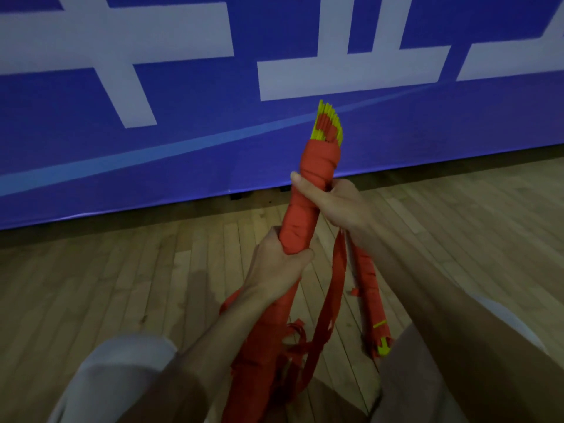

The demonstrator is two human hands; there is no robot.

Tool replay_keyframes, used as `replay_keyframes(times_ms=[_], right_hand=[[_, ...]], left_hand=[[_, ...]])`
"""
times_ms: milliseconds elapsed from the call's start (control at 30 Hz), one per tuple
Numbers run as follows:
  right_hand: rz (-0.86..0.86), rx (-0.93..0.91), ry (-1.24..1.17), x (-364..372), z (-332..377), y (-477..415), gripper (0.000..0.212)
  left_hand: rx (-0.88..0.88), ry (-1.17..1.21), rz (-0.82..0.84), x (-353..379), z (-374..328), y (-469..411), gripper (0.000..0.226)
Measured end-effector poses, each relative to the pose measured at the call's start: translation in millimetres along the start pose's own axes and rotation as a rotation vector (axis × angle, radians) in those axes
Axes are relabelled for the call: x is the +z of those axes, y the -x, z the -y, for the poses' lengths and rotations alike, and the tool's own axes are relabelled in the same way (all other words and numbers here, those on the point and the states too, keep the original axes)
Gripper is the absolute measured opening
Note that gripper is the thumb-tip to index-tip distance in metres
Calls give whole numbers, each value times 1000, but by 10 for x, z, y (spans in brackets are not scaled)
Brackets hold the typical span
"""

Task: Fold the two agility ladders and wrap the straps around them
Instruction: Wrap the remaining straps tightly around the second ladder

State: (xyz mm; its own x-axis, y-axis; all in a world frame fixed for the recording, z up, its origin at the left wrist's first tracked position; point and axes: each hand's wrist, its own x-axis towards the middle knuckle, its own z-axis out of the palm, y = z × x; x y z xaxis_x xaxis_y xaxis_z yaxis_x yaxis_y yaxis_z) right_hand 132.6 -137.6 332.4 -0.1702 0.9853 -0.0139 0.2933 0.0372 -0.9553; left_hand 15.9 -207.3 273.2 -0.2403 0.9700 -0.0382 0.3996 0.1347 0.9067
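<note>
A folded agility ladder [308, 190] stands nearly upright in front of me, its yellow rungs [328, 122] fanning out of the top and red strap wound around most of its length. My left hand [280, 264] grips the bundle low down. My right hand [331, 203] is closed on the bundle's upper part, thumb across the wrapped strap. A loose red strap [331, 300] hangs from near the right hand down between my knees. A second wrapped ladder [370, 297], red with yellow ends, lies on the floor by my right leg.
I sit or kneel on a wooden plank floor [122, 285]. A blue banner with large white characters [183, 102] stands close ahead along the floor. My knees in light trousers [122, 377] frame the bottom of the view.
</note>
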Motion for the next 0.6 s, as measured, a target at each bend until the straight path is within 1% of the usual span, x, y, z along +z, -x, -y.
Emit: replay_keyframes(times_ms=[67,133,200,233,267,367,467,500,567,600], right_hand=[[-39,-100,199,-6,-8,-10,46],[-133,-212,328,-10,-19,-38,46],[-218,-304,283,-31,-27,-101,55],[-221,-332,222,-46,-5,-125,61],[-189,-345,131,-66,27,-117,61],[-73,-359,-97,-63,77,-72,39],[68,-311,-257,-29,71,-10,36],[138,-277,-322,-26,69,23,44],[271,-238,-430,-51,74,92,75],[318,-237,-480,-62,84,126,78]], left_hand=[[-54,171,35,-52,-7,-17,11],[-97,347,110,-111,-54,3,6],[-96,496,201,-161,-109,56,9],[-81,567,245,-188,-134,81,14],[-59,631,298,-197,-150,101,20],[-41,777,490,-186,-158,109,35],[-60,895,738,-146,-143,87,47],[-64,940,821,-141,-137,84,48],[-73,1025,963,-130,-114,79,46],[-79,1050,1011,-138,-105,81,45]])
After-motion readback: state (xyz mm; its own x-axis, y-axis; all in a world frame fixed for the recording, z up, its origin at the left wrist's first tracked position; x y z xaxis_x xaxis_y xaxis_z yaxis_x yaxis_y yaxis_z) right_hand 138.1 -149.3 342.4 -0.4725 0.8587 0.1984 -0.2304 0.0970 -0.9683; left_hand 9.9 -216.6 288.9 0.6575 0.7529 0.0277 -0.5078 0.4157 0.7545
